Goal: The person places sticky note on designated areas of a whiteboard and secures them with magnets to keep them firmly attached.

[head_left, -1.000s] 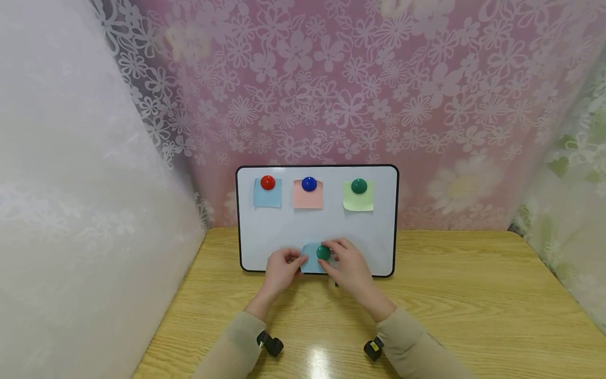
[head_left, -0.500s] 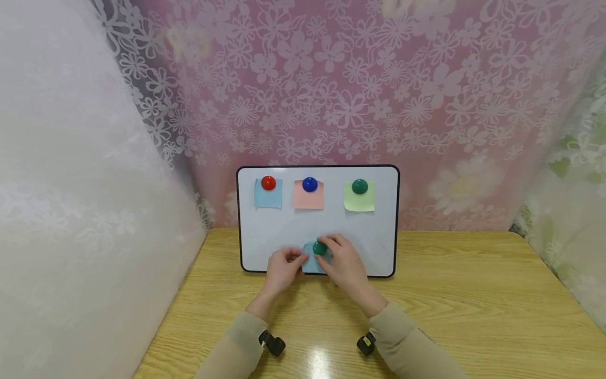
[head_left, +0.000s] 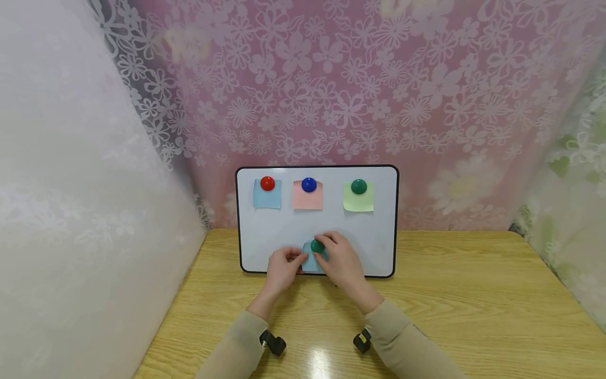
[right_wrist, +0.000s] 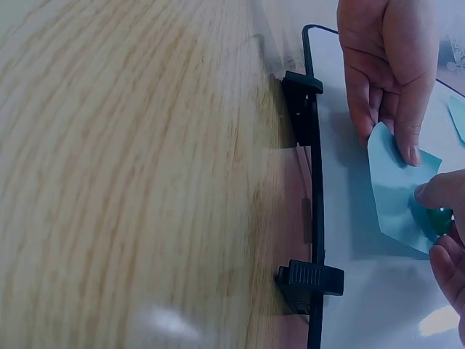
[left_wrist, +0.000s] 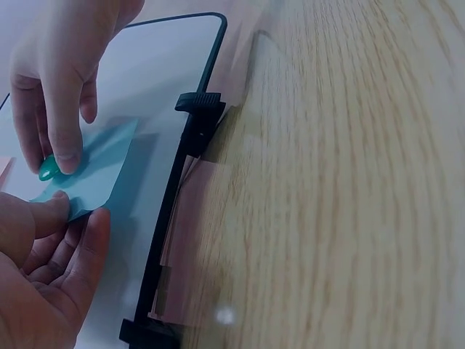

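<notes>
Low on the whiteboard (head_left: pixel 279 229), my left hand (head_left: pixel 282 268) pinches the left edge of a blue sticky note (head_left: pixel 310 263) between thumb and fingers. My right hand (head_left: pixel 343 264) grips a round green magnet (head_left: pixel 317 246) at the note's upper part. In the left wrist view the sticky note (left_wrist: pixel 109 163) curls away from the board at its free edge, with the magnet (left_wrist: pixel 49 169) under the right hand's fingertips. From the right wrist, the sticky note (right_wrist: pixel 392 200) looks bent, and fingers partly hide the magnet (right_wrist: pixel 439 219).
Along the board's top, a red magnet (head_left: pixel 267 183) sits on a blue note (head_left: pixel 267 200), a blue magnet (head_left: pixel 309 185) on a pink note (head_left: pixel 307 201), and another green magnet (head_left: pixel 359 186) on a green note (head_left: pixel 358 203). Black feet (right_wrist: pixel 309 278) support the board on the wooden table (head_left: pixel 464 284).
My right hand has moved slightly left and up, carrying the green magnet toward the top middle of the blue note. The left hand keeps its pinch in nearly the same place.
</notes>
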Motion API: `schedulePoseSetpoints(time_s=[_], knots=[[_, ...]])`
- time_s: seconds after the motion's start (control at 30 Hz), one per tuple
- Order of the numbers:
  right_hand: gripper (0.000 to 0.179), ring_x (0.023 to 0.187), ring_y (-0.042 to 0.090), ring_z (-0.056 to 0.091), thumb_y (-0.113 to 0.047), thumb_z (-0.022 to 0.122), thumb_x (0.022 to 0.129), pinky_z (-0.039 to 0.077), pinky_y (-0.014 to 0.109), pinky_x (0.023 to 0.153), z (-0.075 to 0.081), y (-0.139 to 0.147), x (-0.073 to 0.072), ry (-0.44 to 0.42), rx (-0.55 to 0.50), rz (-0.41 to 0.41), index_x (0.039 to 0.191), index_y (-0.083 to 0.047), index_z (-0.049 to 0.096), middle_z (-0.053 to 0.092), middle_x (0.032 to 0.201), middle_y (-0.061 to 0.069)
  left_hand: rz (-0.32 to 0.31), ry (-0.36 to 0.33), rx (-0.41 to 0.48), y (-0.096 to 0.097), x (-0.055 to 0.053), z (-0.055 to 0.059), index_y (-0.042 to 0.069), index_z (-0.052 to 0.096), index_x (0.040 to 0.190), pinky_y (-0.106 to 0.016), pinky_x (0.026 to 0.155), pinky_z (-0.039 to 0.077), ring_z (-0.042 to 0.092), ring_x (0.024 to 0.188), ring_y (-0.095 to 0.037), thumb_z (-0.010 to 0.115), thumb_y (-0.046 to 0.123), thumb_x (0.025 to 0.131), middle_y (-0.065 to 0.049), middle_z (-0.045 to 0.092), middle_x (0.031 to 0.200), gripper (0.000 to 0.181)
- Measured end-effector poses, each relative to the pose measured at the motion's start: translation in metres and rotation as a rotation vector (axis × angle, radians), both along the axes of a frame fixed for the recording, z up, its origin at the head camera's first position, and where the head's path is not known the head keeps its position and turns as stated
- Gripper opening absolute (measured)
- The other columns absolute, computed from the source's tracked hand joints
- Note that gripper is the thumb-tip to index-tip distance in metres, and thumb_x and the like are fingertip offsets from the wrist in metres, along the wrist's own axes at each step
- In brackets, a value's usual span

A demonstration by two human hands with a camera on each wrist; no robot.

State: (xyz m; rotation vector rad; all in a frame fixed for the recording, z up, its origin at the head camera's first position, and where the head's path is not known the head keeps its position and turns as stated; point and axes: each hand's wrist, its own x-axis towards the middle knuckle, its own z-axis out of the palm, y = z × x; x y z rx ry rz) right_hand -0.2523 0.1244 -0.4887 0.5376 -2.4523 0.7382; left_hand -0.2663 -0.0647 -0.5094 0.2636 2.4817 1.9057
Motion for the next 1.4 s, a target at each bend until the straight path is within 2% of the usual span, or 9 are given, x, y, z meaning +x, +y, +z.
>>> schedulePoseSetpoints(time_s=[0.17,0.4,0.63,1.1,1.3,1.4], knots=[[0.042,0.109,0.028,0.067,-0.009,0.091,0.087,0.060,0.039,0.091,-0.0009,-0.0017,-0.0010,0.005,0.008,-0.006,0.126,-0.004,0.076,0.068,0.120,0.010,0.003,0.004,-0.002,-0.0002,0.0003,-0.0004,0.000,0.077,0.106,-0.034,0.067,0.063,0.073,0.069,-0.020,0.075,0.018,0.104,-0.009,0.075,0.089,0.019],[0.042,0.110,0.029,0.067,-0.009,0.091,0.088,0.060,0.038,0.090,-0.0015,-0.0033,-0.0025,0.017,0.032,-0.007,0.127,-0.005,0.076,0.068,0.122,0.010,-0.001,0.006,-0.008,0.0009,0.0014,0.0029,0.000,0.077,0.106,-0.041,0.068,0.064,0.073,0.068,-0.020,0.074,0.019,0.104,-0.010,0.075,0.088,0.019],[0.042,0.110,0.029,0.067,-0.008,0.091,0.087,0.060,0.039,0.091,-0.0019,-0.0033,-0.0027,0.032,0.039,-0.001,0.126,-0.004,0.076,0.068,0.121,0.010,-0.004,0.006,0.000,0.0018,0.0019,0.0041,0.000,0.077,0.106,-0.035,0.065,0.064,0.074,0.069,-0.022,0.074,0.018,0.104,-0.013,0.076,0.090,0.018],[0.042,0.112,0.030,0.066,-0.009,0.089,0.089,0.060,0.039,0.091,-0.0018,-0.0042,-0.0014,0.012,0.059,-0.009,0.129,-0.005,0.075,0.067,0.124,0.011,0.001,0.006,0.007,0.0033,0.0038,0.0030,0.000,0.077,0.106,-0.033,0.066,0.063,0.074,0.070,-0.021,0.074,0.018,0.104,-0.014,0.076,0.090,0.018],[0.040,0.110,0.030,0.066,-0.010,0.089,0.089,0.060,0.040,0.091,-0.0012,-0.0027,0.0012,0.029,0.053,-0.008,0.126,-0.005,0.076,0.067,0.122,0.011,0.031,0.028,-0.016,-0.0003,0.0048,0.0012,0.002,0.078,0.103,-0.034,0.066,0.063,0.075,0.070,-0.020,0.077,0.022,0.102,-0.012,0.077,0.086,0.020],[0.036,0.110,0.029,0.067,-0.012,0.088,0.091,0.060,0.040,0.091,-0.0011,0.0034,0.0057,0.012,0.032,-0.006,0.125,-0.005,0.077,0.067,0.121,0.010,0.049,0.042,-0.036,-0.0059,0.0058,-0.0012,0.003,0.079,0.101,-0.038,0.067,0.064,0.075,0.072,-0.022,0.077,0.023,0.103,-0.011,0.077,0.085,0.020]])
